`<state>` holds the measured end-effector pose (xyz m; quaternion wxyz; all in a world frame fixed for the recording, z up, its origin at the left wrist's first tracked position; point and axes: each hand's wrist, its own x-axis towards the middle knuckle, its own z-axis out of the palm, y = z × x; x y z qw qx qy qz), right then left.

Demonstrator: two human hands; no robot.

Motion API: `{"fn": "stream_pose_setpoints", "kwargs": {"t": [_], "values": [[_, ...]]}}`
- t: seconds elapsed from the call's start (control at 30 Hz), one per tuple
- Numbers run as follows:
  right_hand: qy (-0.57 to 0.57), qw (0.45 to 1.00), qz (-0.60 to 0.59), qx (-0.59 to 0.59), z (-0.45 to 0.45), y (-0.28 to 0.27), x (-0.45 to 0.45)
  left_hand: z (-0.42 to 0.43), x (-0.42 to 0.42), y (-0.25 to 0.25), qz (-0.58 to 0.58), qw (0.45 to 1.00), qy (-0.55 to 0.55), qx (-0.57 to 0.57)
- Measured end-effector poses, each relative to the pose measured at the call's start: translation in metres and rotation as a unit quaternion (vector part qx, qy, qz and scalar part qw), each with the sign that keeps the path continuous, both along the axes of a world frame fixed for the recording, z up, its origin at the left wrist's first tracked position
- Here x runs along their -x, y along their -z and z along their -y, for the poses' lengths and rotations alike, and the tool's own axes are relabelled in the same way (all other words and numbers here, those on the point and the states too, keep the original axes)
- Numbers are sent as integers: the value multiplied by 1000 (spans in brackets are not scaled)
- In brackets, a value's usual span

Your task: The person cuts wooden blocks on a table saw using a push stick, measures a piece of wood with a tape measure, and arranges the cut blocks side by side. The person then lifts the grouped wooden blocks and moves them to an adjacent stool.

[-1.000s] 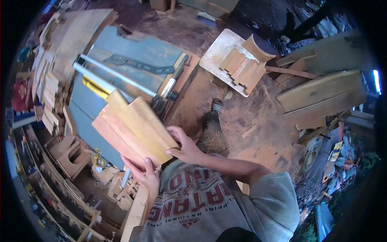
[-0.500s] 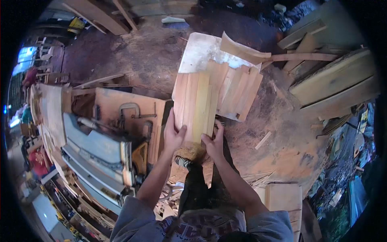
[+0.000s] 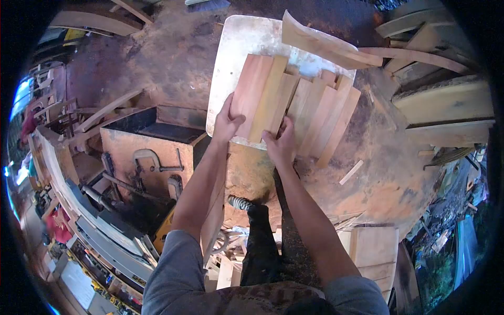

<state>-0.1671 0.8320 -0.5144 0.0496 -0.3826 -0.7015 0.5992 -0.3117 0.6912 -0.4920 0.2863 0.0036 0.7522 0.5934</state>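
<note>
Reddish-brown floor around a stained white rounded-corner desk
Left of the desk, an orange-brown boxy stand; farther left, bluish-white light.

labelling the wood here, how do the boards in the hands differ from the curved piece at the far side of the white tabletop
The held boards are straight, while the curved piece bends along its length. The held boards show pinkish and yellowish strips; the curved piece is a more even tan. The left hand and right hand grip the held boards, but neither touches the curved piece. Both look like wood.
</note>
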Motion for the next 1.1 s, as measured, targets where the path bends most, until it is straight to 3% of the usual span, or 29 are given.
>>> {"fn": "stream_pose_setpoints", "kwargs": {"t": [0.1, 0.2, 0.3, 0.37, 0.43, 0.5, 0.57, 0.6, 0.7, 0.73, 0.8, 0.83, 0.93, 1.1], "values": [[5, 1000, -12, 23, -4, -5, -1, 3, 2, -8, 42, 999, -1, 5], [-141, 979, 59, -136, -38, -44, 0, 1, -1, 7, 31, 999, 27, -9], [-203, 969, 109, -93, -68, -45, -17, -9, -13, 24, 8, 1000, -16, -14], [-171, 961, 169, -134, -89, -22, -36, -10, -7, 22, 59, 997, -7, 51], [-73, 953, 133, -261, -125, -18, -56, -5, -9, 24, 117, 986, 2, 119], [28, 932, 111, -345, -152, 14, -82, -5, -8, 28, 43, 998, 3, 40], [100, 911, 99, -387, -160, 25, -90, -5, -7, 34, 53, 998, -12, 15], [61, 900, 136, -409, -162, 19, -86, -6, -6, 37, 62, 998, -29, -9], [-7, 949, 71, -308, -152, -62, -38, -6, -3, 38, 67, 995, -35, -71], [-206, 901, 165, -345, -133, -92, -8, -6, -4, 36, 71, 995, -32, -69], [-354, 853, 91, -373, -91, -86, 4, -9, -4, 30, 91, 993, -35, -63], [-302, 875, -72, -372, -70, -56, -9, -9, -3, 30, 90, 993, -35, -63], [-309, 859, 10, -409, -47, -32, -10, -6, 1, 32, 82, 996, -29, 4], [-284, 877, -31, -386, -66, -25, -18, -7, 4, 20, 76, 996, 19, 30]]}}
